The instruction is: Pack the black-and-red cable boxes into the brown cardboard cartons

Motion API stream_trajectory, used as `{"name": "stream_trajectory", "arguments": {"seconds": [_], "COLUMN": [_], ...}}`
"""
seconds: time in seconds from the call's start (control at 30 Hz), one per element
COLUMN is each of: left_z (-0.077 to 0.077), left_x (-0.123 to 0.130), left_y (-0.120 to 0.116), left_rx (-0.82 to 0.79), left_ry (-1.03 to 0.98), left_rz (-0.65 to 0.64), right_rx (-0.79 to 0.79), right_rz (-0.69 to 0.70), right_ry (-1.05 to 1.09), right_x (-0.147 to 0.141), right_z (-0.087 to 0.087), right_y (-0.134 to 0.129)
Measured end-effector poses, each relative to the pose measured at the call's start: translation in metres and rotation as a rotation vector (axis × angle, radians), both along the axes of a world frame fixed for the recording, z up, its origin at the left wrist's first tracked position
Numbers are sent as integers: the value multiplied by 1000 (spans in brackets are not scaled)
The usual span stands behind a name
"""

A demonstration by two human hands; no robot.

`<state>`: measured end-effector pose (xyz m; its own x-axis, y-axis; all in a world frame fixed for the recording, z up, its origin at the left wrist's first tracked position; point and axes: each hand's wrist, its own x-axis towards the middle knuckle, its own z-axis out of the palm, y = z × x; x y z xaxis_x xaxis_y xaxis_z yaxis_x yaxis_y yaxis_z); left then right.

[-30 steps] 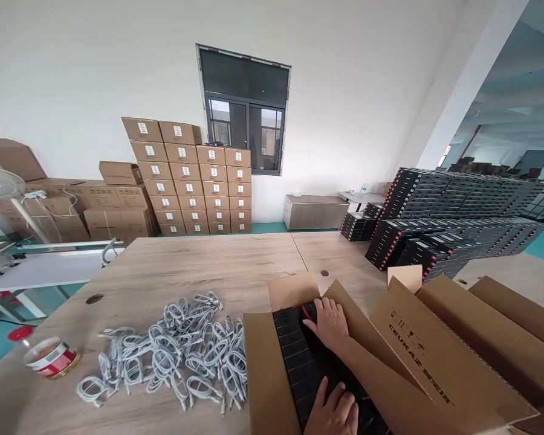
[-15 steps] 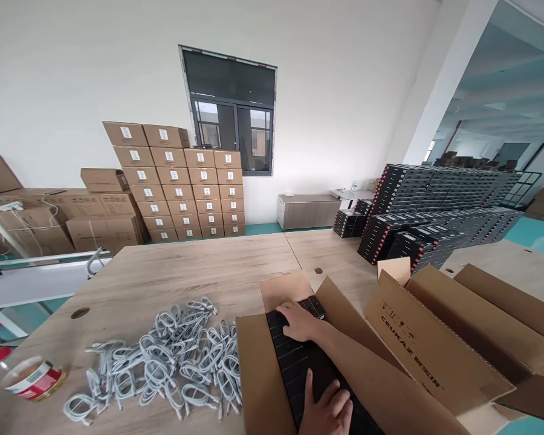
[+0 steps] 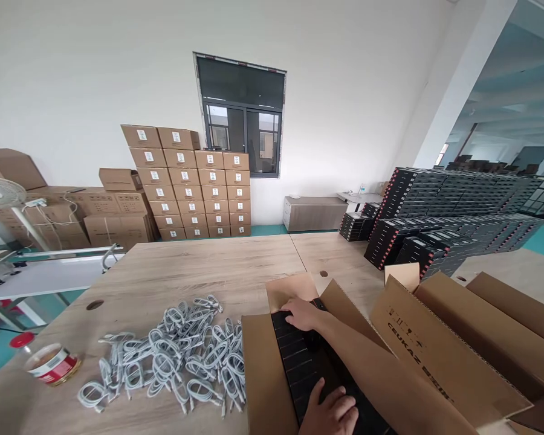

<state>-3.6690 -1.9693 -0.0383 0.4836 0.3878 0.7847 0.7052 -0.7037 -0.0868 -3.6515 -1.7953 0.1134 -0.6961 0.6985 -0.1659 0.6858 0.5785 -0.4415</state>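
An open cardboard carton in front of me holds a row of slim black boxes packed side by side. My right hand reaches across to the carton's far end. Its fingers are bent over the tops of the last boxes, touching them, thumb and forefinger apart. Nearer to me, my left hand lies on the black boxes with its fingers spread. Neither hand has lifted a box. My right forearm hides part of the carton's right side.
Coiled grey cables lie in a heap left of the carton, beside a red-lidded jar. Another open carton stands at the right. Black boxes are stacked behind it. Sealed cartons line the wall.
The view has swung slightly left. My right hand has shifted a little toward the carton's far left corner, its fingers more bent. My left hand stays on the boxes.
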Motion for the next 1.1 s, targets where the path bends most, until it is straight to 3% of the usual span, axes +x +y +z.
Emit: {"name": "stream_trajectory", "arguments": {"seconds": [0.13,0.23,0.37,0.47,0.53,0.63,0.77,0.87,1.03,1.1], "left_z": [-3,0,19,44,62,85,104,109,108,107], "left_x": [-1,-4,-13,-18,-19,-20,-24,-29,-35,-38], "left_y": [0,-1,-8,-16,-22,-29,-29,-23,-16,-18], "left_rx": [-8,-68,-393,-667,-782,-886,-1010,-1037,-1066,-1094], "left_ry": [13,22,57,10,-76,-222,-479,-624,-773,-807], "left_rz": [-11,-33,-141,-216,-195,-145,-163,-192,-129,-96], "right_rx": [-32,-66,-240,-346,-317,-186,-102,-59,34,53], "right_rz": [-34,-42,26,118,179,216,188,217,224,238], "right_ry": [73,79,-42,-224,-309,-335,-320,-270,-282,-306], "right_x": [26,62,123,157,169,173,168,167,164,160], "right_z": [10,22,32,18,-1,-25,-23,-16,-33,-31], "right_y": [-12,-28,-60,-92,-111,-131,-139,-139,-135,-133]}}
